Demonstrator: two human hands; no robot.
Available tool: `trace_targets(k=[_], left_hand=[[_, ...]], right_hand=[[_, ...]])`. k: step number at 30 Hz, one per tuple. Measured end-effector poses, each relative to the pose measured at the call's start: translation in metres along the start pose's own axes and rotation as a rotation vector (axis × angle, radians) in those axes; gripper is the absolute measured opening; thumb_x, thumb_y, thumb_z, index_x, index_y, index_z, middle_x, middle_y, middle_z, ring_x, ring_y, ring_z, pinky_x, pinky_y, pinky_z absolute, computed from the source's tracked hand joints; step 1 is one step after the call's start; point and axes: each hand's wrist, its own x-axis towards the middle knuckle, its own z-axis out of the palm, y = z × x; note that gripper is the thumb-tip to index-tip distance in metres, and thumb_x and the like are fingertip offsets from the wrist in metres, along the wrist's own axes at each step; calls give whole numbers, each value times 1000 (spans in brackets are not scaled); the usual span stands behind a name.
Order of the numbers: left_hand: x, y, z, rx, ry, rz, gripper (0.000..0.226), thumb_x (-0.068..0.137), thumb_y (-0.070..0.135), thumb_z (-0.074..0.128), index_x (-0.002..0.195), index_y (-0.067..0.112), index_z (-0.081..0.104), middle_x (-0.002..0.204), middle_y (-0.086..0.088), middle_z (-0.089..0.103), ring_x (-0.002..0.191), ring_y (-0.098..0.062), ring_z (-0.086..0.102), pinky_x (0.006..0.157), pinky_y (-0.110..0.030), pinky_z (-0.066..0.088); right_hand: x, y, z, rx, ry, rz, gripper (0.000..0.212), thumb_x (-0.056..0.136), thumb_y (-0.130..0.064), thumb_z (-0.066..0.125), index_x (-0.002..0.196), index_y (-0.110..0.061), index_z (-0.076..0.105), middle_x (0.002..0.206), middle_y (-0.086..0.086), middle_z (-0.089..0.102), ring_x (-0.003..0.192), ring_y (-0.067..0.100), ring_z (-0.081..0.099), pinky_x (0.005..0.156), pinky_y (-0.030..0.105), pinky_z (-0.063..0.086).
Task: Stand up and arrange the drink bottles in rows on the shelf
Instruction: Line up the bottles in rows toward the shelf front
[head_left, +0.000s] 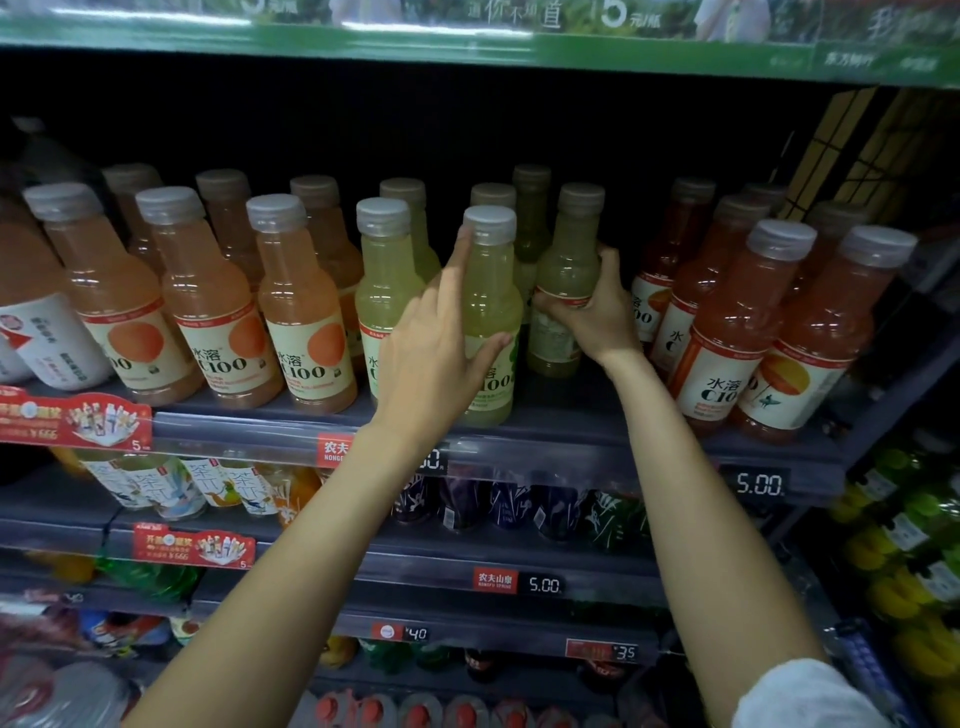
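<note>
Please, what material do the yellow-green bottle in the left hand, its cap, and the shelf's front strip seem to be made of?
Yellow-green bottle: apparently clear glossy plastic; the drink shows through and highlights glint on its shoulder.
Cap: probably translucent grey plastic with a slight sheen.
Front strip: seemingly clear glossy plastic over a dark shelf edge; it reflects light and holds price tags.

Green banner (519, 52) up top, red promo tag (78, 423), 5.00 price label (759, 484)
</note>
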Motion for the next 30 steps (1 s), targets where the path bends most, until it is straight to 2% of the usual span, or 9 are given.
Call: trace_targets(k=[4, 7, 9, 11, 15, 20, 24, 27, 30], left_hand=[[-4, 1, 3, -24, 8, -25, 88, 80, 33, 75, 148, 6, 26, 119, -14, 62, 99, -26, 63, 64, -21, 40], [-10, 7, 2, -164, 130, -26, 62, 87, 18, 67, 140, 2, 41, 133, -15, 51, 118, -26, 53, 83, -18, 45], [-14, 17, 0, -273, 221, 42, 43, 89, 8, 61, 129, -3, 51, 126, -17, 54, 116, -26, 52, 92, -31, 49], [-14, 32, -1, -381, 192, 100, 37, 90, 5, 58, 125, -4, 53, 119, -16, 57, 110, -24, 55, 88, -38, 51], [6, 59, 3, -471, -30, -13, 59, 92, 19, 62, 142, 2, 35, 136, -11, 49, 124, -17, 48, 102, -27, 42], [30, 75, 23, -454, -173, -139, 86, 89, 37, 65, 152, 9, 13, 134, -12, 55, 118, -24, 55, 93, -25, 42], [30, 71, 24, -405, -45, -104, 75, 87, 36, 68, 146, 10, 29, 115, -8, 66, 100, -23, 65, 81, -40, 54], [10, 60, 13, -543, 21, -103, 68, 82, 39, 73, 136, 14, 40, 115, 9, 59, 103, -6, 60, 83, -27, 55], [-11, 55, 2, -642, 82, -120, 65, 77, 35, 77, 128, 21, 39, 114, 15, 52, 105, 1, 54, 85, -8, 47]], right_hand=[[-24, -2, -12, -12, -27, -55, 76, 78, -26, 75, 139, -21, 30, 127, -1, 54, 111, 10, 54, 92, 26, 43], [-44, -3, -26, 47, -113, -65, 69, 86, -12, 64, 142, -22, 26, 119, -11, 53, 106, -8, 51, 92, 15, 42], [-50, -1, -35, 56, -108, -74, 67, 85, -6, 64, 141, -20, 29, 115, -15, 54, 107, -7, 52, 95, 19, 45], [-54, 2, -38, 33, -64, -102, 67, 82, -9, 69, 138, -20, 34, 116, -15, 55, 113, 4, 54, 97, 26, 46], [-60, 4, -39, -14, -43, -128, 74, 77, -26, 77, 139, -19, 36, 125, -3, 56, 116, 11, 54, 94, 25, 46], [-62, 1, -41, 19, -47, -142, 71, 71, -16, 80, 129, -15, 38, 122, 4, 57, 112, 16, 57, 89, 25, 49], [-70, -7, -52, 77, -166, -158, 61, 77, -7, 72, 126, -20, 38, 122, -4, 53, 114, 7, 54, 91, 21, 47], [-73, -13, -68, 167, -253, -205, 49, 78, 2, 50, 118, -26, 48, 120, -8, 56, 113, 0, 55, 93, 17, 44], [-60, -17, -68, 69, -130, -293, 50, 80, 10, 42, 117, -21, 55, 118, -5, 59, 110, 6, 58, 93, 19, 45]])
